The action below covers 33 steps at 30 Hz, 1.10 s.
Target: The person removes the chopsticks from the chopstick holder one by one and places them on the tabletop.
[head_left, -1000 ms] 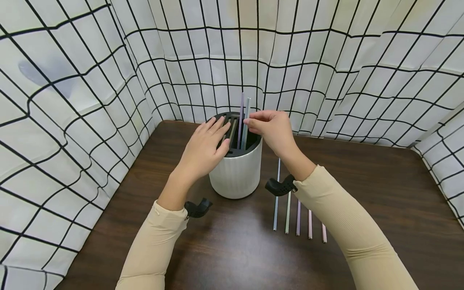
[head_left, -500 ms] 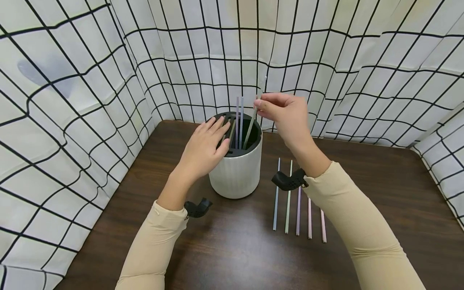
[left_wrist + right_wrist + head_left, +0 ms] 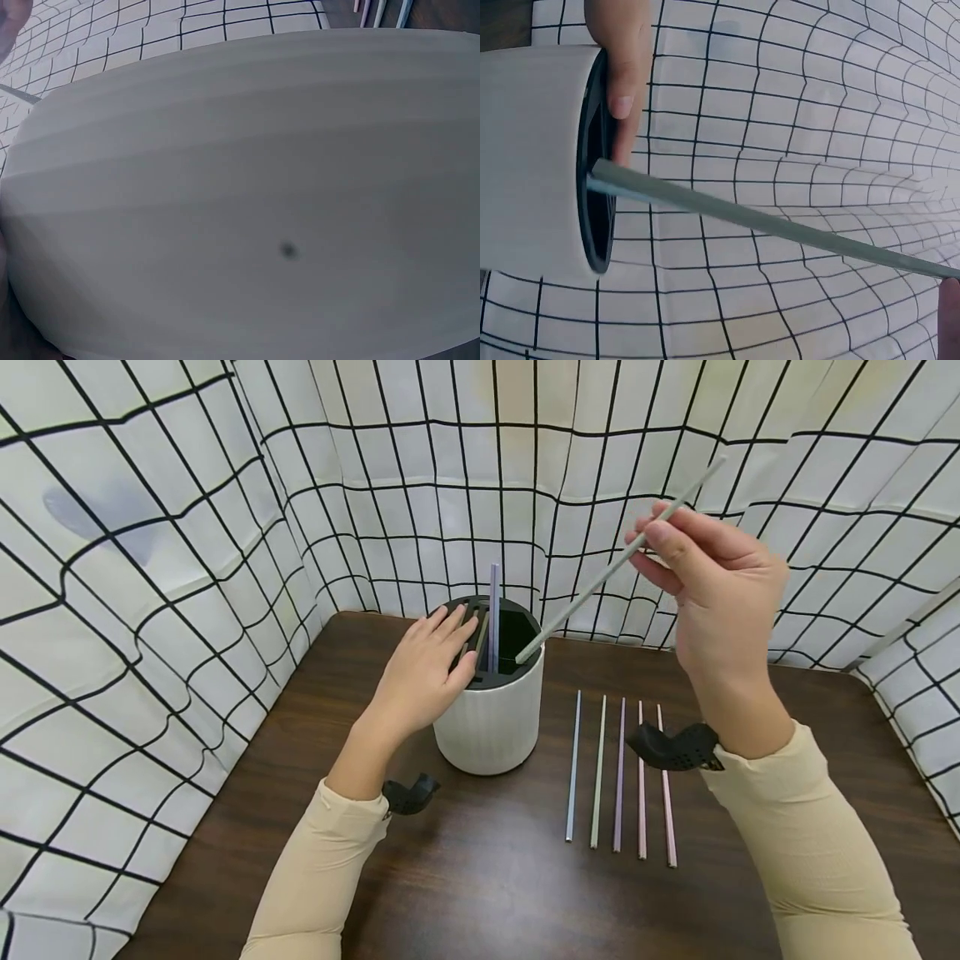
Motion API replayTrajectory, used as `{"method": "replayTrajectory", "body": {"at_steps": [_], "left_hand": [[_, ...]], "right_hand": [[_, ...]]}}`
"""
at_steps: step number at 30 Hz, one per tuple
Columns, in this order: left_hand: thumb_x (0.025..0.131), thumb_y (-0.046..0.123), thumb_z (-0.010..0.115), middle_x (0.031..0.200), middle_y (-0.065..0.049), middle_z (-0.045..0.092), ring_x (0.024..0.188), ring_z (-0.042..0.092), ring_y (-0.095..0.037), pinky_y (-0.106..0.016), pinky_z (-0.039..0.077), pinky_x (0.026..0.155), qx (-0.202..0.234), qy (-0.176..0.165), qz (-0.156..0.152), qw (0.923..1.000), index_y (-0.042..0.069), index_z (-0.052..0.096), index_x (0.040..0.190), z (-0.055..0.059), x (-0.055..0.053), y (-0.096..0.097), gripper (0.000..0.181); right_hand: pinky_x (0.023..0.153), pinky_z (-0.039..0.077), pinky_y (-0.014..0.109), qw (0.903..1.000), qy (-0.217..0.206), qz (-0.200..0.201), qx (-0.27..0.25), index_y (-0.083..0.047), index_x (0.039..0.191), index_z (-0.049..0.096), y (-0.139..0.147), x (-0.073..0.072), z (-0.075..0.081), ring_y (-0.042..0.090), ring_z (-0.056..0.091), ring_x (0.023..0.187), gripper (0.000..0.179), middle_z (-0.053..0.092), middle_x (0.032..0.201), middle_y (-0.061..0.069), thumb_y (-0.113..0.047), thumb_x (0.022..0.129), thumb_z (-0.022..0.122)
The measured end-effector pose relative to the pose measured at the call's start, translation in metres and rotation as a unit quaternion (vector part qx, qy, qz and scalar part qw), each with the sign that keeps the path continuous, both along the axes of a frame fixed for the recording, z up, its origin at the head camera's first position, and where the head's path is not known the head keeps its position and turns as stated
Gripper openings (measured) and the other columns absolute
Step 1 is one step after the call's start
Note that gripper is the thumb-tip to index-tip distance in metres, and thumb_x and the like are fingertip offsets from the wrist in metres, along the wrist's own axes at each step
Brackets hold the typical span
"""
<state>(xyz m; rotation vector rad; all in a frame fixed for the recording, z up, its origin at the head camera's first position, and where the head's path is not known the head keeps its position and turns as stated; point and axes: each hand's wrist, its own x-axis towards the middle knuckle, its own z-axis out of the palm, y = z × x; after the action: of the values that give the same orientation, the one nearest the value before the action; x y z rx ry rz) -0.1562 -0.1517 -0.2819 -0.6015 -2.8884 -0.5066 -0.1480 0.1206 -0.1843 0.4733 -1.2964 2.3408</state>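
Observation:
High to the right of a white ribbed utensil holder (image 3: 487, 727), my right hand (image 3: 716, 577) pinches a pale green chopstick (image 3: 600, 581) near its upper end. The chopstick slants down to the left, its lower tip overlapping the holder's dark opening in the head view. In the right wrist view the same chopstick (image 3: 765, 221) runs from the fingertip to the holder's black rim (image 3: 589, 247). My left hand (image 3: 420, 672) rests on the slotted black top with its fingers extended. Beside those fingers, purple and bluish chopsticks (image 3: 493, 610) stand upright in the holder.
On the dark wooden table (image 3: 465, 860), several chopsticks lie in a row right of the holder: blue (image 3: 573, 768), green (image 3: 599, 768), purple (image 3: 619, 772) and pink ones (image 3: 667, 793). A white curtain with black grid lines (image 3: 420, 460) encloses the back and sides.
My right hand has drawn the pale green chopstick up and to the right from among the upright ones, tilting it. The left hand stays on the holder.

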Motion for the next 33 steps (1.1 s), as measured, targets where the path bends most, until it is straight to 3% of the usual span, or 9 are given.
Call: {"method": "replayTrajectory", "body": {"at_steps": [7,12,20,24,28,33], "left_hand": [[0.103,0.034,0.032,0.163,-0.009,0.03,0.155,0.02,-0.028,-0.048,0.013,0.128,-0.002,0.004,-0.003,1.0,0.012,0.039,0.154,0.0,-0.001,0.003,0.055],[0.103,0.034,0.033,0.163,-0.009,0.03,0.154,0.021,-0.029,-0.048,0.014,0.128,-0.003,0.004,0.0,1.0,0.011,0.04,0.153,0.0,-0.001,0.003,0.055],[0.104,0.034,0.033,0.163,-0.009,0.03,0.155,0.021,-0.029,-0.049,0.014,0.127,-0.003,0.006,0.0,1.0,0.011,0.04,0.153,-0.001,-0.001,0.002,0.055],[0.103,0.034,0.033,0.163,-0.01,0.031,0.155,0.021,-0.029,-0.049,0.014,0.128,-0.002,0.006,0.0,1.0,0.011,0.04,0.153,-0.001,-0.002,0.002,0.055],[0.103,0.035,0.033,0.163,-0.01,0.03,0.155,0.02,-0.029,-0.048,0.013,0.128,-0.001,0.006,-0.001,1.0,0.011,0.04,0.153,-0.002,-0.002,0.002,0.055],[0.103,0.035,0.033,0.163,-0.01,0.03,0.155,0.02,-0.029,-0.048,0.012,0.128,0.001,0.003,-0.001,1.0,0.012,0.04,0.153,-0.001,-0.002,0.003,0.055]], "right_hand": [[0.073,0.062,0.034,0.9939,-0.046,0.016,-0.099,0.02,0.103,0.068,0.05,0.007,-0.003,0.03,0.073,0.076,0.023,0.071,0.088,0.022,0.013,0.082,0.071],[0.071,0.062,0.032,0.9844,-0.12,0.059,-0.115,0.017,0.107,0.069,0.087,0.005,-0.018,0.029,0.074,0.076,0.02,0.074,0.088,0.021,0.014,0.088,0.063],[0.073,0.062,0.027,0.9521,-0.277,0.128,-0.015,0.004,0.101,0.077,0.139,-0.007,-0.059,0.02,0.076,0.08,0.018,0.078,0.089,0.013,0.005,0.094,0.06],[0.074,0.061,0.023,0.9354,-0.318,0.145,0.052,-0.002,0.096,0.079,0.16,-0.014,-0.083,0.015,0.075,0.081,0.022,0.078,0.088,0.008,0.0,0.097,0.057],[0.075,0.061,0.022,0.9158,-0.348,0.18,0.088,-0.005,0.094,0.079,0.18,-0.02,-0.108,0.013,0.075,0.082,0.027,0.078,0.089,0.006,-0.001,0.1,0.053],[0.075,0.06,0.019,0.8811,-0.399,0.197,0.159,-0.012,0.091,0.079,0.197,-0.028,-0.137,0.009,0.075,0.084,0.027,0.078,0.09,0.001,-0.005,0.1,0.055]]}}
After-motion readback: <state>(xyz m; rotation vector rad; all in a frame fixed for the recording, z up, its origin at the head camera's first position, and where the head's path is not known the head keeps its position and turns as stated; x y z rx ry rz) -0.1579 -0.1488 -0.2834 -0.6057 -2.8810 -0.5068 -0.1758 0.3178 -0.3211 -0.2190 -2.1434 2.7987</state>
